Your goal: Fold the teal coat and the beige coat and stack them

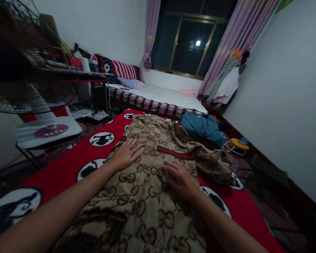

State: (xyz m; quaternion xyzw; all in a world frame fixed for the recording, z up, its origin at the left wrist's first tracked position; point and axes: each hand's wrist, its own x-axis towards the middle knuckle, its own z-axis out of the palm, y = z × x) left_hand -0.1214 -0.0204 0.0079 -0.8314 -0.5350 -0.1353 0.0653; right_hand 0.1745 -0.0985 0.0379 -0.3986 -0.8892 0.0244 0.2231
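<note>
A tan jacket (147, 186) with a brown letter pattern lies spread over a red cloth (65, 168) printed with black figures in white ovals. Across its chest runs a green and red stripe (176, 153). My left hand (125, 154) rests flat on the left side of the jacket, fingers spread. On the other side, my right hand (179, 177) is at the jacket just below the stripe, fingers extended and slightly blurred. One sleeve (214, 163) lies bunched out to the right; the other sleeve is not clearly visible.
Beyond the jacket sits a teal folded garment (202, 128). A fan (34, 63) stands close on the left, before a cluttered desk (79, 72). A bed (158, 95) is under the window. At right are a yellow stool (239, 144) and hanging clothes (228, 82).
</note>
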